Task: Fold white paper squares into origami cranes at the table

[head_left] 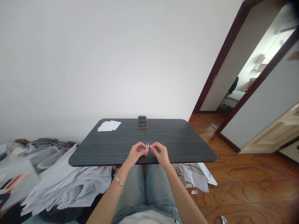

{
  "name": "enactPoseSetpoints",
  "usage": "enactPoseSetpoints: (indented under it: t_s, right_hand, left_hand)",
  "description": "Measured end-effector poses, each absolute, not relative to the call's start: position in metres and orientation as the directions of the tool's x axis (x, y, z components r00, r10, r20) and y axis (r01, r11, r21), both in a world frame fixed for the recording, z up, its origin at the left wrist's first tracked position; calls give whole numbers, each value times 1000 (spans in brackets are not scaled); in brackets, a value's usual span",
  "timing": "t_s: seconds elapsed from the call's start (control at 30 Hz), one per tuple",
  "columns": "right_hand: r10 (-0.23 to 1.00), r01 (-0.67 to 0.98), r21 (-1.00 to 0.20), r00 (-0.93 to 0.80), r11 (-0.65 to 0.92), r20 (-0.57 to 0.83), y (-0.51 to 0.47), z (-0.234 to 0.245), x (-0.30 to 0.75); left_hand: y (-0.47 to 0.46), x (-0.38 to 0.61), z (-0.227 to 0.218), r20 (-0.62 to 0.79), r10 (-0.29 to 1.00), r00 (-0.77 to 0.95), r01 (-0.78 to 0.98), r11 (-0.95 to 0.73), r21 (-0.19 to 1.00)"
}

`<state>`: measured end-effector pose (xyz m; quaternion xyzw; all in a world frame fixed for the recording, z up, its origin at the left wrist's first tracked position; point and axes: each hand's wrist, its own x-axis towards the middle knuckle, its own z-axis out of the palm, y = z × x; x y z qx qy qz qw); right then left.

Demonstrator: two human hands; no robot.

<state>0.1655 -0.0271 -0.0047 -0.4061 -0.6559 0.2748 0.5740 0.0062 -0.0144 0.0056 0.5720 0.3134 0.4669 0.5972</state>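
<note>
Over the near edge of a dark grey table [177, 140], my left hand [135, 153] and my right hand [160, 152] meet, both pinching a small folded white paper piece [147, 145] between their fingertips. The paper stands upright with two thin points on top. A silver bracelet [118, 179] circles my left wrist. My legs in light jeans show below the table.
A few white paper sheets [109, 125] lie at the table's far left. A phone [142, 122] stands at the far edge, centre. Crumpled white papers [67, 189] pile on the left; more papers [198, 177] lie on the wooden floor at right. An open doorway [235, 93] is at right.
</note>
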Motion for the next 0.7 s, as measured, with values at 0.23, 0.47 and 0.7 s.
enactPoseSetpoints:
  t_s: [0.23,0.47,0.7]
  right_hand:
    - [920,-80,-920,122,384,373,-21,-11,165]
    - [906,-3,-914,136,406,402,-32,-15,171]
    - [817,310,-787,51,534,574,-38,-16,174]
  left_hand:
    - [-13,6,1,172,924,342,-214,-102,972]
    - [-13,6,3,178,938,297,-249,-104,963]
    - [-12,6,1,189,948,258,-272,-117,955]
